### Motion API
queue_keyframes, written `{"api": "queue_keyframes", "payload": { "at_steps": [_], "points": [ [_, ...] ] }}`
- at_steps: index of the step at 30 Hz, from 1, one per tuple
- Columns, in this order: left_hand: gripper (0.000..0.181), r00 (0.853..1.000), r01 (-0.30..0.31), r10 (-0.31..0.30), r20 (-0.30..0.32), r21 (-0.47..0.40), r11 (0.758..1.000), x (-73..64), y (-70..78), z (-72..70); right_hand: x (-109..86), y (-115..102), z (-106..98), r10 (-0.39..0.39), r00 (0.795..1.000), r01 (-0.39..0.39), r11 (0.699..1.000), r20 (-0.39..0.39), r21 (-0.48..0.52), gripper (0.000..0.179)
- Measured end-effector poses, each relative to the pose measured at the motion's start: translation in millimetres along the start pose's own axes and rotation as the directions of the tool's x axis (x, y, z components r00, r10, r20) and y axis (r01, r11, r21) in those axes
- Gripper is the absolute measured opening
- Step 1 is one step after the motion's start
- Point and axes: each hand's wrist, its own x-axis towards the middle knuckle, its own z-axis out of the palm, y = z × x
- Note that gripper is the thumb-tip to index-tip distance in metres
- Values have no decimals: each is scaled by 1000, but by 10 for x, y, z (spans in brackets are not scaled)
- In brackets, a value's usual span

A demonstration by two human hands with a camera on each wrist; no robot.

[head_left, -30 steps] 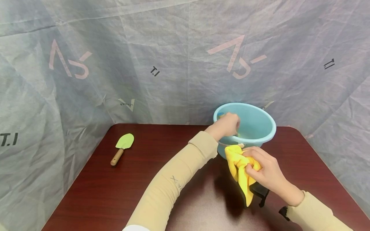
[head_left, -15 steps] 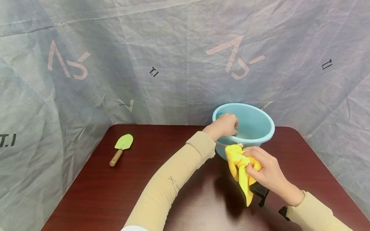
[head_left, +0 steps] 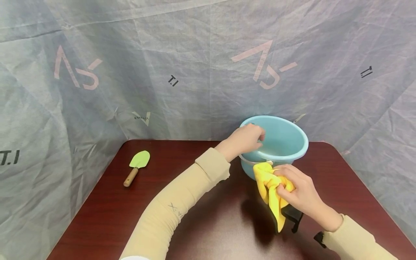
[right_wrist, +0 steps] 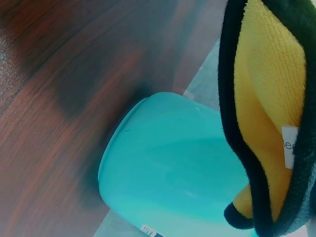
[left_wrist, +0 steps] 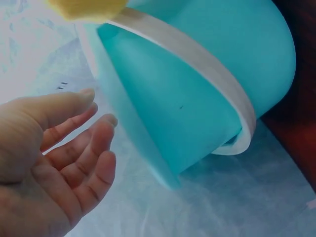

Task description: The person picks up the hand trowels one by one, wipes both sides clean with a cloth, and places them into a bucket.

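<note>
A light blue bucket (head_left: 286, 139) stands toward the back right of the table, its white handle (left_wrist: 202, 64) lowered against the outer side. Over the bucket's left rim hovers my left hand (head_left: 243, 139), palm up in the left wrist view with fingers loosely bent and nothing between them. My right hand (head_left: 300, 187) pinches a yellow cloth (head_left: 271, 184) in front of the bucket. The cloth hangs in folds, with black edging and a small white label (right_wrist: 290, 147) visible in the right wrist view. Part of the bucket's inside is hidden behind my left hand.
A small trowel with a green blade (head_left: 140, 159) and wooden handle (head_left: 131, 177) lies at the left of the dark red-brown table (head_left: 107, 216). A grey printed sheet (head_left: 195, 72) hangs behind the table and along its sides.
My left hand has lifted up and left out of the bucket, and its fingers have loosened. The right hand keeps holding the cloth in the same place.
</note>
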Motion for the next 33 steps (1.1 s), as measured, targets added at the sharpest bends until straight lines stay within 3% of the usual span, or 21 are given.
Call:
{"api": "queue_keyframes", "payload": {
  "at_steps": [10, 19, 23, 28, 33],
  "points": [
    [9, 996, -43, 44, -79, 22, 999, -425, -81, -166, 6, -16, -18, 3, 1000, -3, 1000, 11, 3, 32],
    [15, 982, -14, 32, -187, 96, 995, -929, -330, -240, 13, -37, -29, -30, 999, 30, 999, -29, 16, 34],
    [16, 970, 23, 6, -242, 118, 993, -1123, -498, -242, 11, -50, -28, -25, 999, 25, 999, -25, 19, 34],
    [16, 955, 80, -55, -291, 78, 994, -1347, -719, -219, 22, -61, -31, -38, 998, 39, 999, -42, 19, 35],
    [21, 941, 176, -136, -311, 106, 979, -1555, -924, -112, 37, -70, -38, -51, 997, 52, 999, -56, 13, 34]
  ]
}}
